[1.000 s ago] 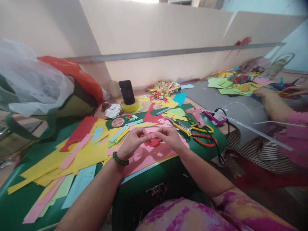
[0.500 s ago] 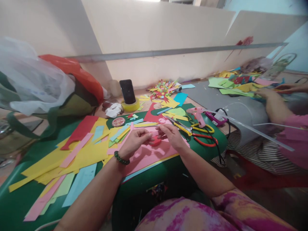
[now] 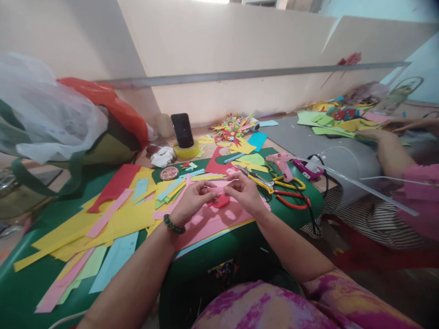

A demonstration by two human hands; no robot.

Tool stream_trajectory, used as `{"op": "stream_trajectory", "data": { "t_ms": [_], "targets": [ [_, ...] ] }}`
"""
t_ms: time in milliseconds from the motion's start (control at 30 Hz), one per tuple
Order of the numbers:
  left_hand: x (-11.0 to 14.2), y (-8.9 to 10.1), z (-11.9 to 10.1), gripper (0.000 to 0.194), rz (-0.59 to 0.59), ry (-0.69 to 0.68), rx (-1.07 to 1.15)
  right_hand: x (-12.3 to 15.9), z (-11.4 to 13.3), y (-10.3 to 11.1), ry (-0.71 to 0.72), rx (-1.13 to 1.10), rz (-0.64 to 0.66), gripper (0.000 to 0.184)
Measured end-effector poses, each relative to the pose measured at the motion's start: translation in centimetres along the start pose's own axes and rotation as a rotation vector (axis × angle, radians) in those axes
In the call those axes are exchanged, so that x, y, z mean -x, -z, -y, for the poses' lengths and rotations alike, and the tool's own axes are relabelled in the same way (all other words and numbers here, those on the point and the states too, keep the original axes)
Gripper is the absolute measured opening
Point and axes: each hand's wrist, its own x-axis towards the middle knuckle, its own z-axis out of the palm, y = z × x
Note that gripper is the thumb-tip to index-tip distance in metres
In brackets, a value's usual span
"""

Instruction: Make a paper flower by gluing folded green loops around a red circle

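Note:
My left hand, with a green beaded bracelet at the wrist, is closed, thumb against fingertips. Facing it, my right hand is closed in the same way. A small pink paper piece spans the gap between the fingertips; its outline blends with the pink sheets behind. Just under the fingers shows a round red paper piece, partly covered by the left fingertips. Below both hands lie pink paper sheets on a green surface. Scissors with yellow and red handles lie right of my right hand.
A pink glue gun with a black cord stands beyond the scissors. Coloured paper strips spread across the left. Behind are a phone against a yellow tape roll and a spiky paper ornament. Another person's arm is at right.
My fingers have shifted slightly around the pink paper piece, with the right hand's fingers bent more. The other person's hands have moved a little to the left.

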Motion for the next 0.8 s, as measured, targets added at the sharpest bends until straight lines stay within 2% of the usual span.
{"op": "stream_trajectory", "data": {
  "t_ms": [133, 267, 400, 467, 567, 633, 733, 800],
  "targets": [
    [-0.1, 0.4, -0.3, 0.052, -0.085, 0.017, 0.075, 0.0, 0.0, 0.1, 0.018, 0.047, -0.01, 0.03],
    [0.0, 0.5, -0.8, 0.065, -0.151, -0.002, 0.146, 0.0, -0.1, 0.2, 0.003, 0.039, 0.036, 0.033],
    [0.0, 0.3, -0.7, 0.072, -0.124, 0.015, 0.177, 0.1, 0.0, 0.1, 0.01, -0.015, 0.025, 0.036],
    [-0.1, 0.2, -0.4, 0.062, -0.061, 0.043, 0.153, 0.1, 0.1, 0.0, 0.029, -0.034, 0.011, 0.036],
    [-0.2, -0.3, 0.0, 0.037, 0.031, 0.041, 0.104, 0.3, 0.0, -0.3, 0.038, -0.021, 0.028, 0.037],
    [-0.2, -0.6, 0.1, 0.037, 0.056, 0.011, 0.079, 0.4, -0.2, -0.4, 0.035, 0.011, 0.064, 0.037],
    [-0.2, -0.2, -0.1, 0.038, 0.023, -0.021, 0.046, 0.5, -0.6, -0.5, 0.055, 0.053, 0.092, 0.035],
    [-0.2, 1.0, -0.4, 0.036, -0.07, -0.048, 0.046, 0.5, -0.9, -0.4, 0.087, 0.078, 0.055, 0.033]
  ]
}}
